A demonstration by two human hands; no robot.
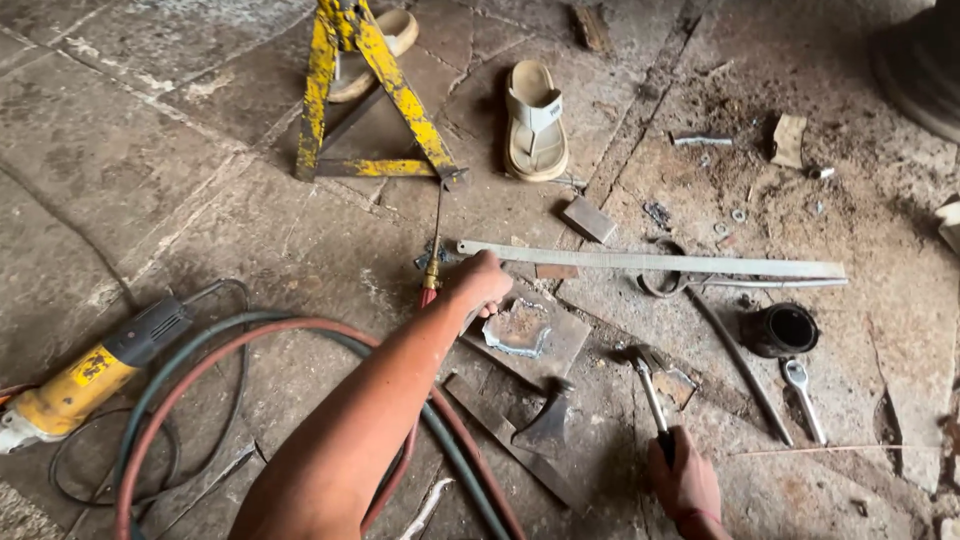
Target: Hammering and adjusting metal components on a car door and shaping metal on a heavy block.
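Note:
My left hand (480, 283) reaches forward over the stone floor, fingers curled against the edge of a cut, slag-edged metal piece (517, 328) lying on a square steel plate (560, 345). It is right beside the brass tip of a cutting torch (432, 270). Whether the hand grips the piece I cannot tell. My right hand (683, 478) is closed around the handle of a hammer (650, 375), whose head rests on the floor to the right of the plate.
A long flat steel bar (650, 262) lies across the floor beyond the plate. Red and green hoses (300, 335), a yellow angle grinder (75, 385), a yellow stand (365, 90), two sandals (535, 120), a black ring (780, 330), a wrench (803, 395) and metal scraps surround me.

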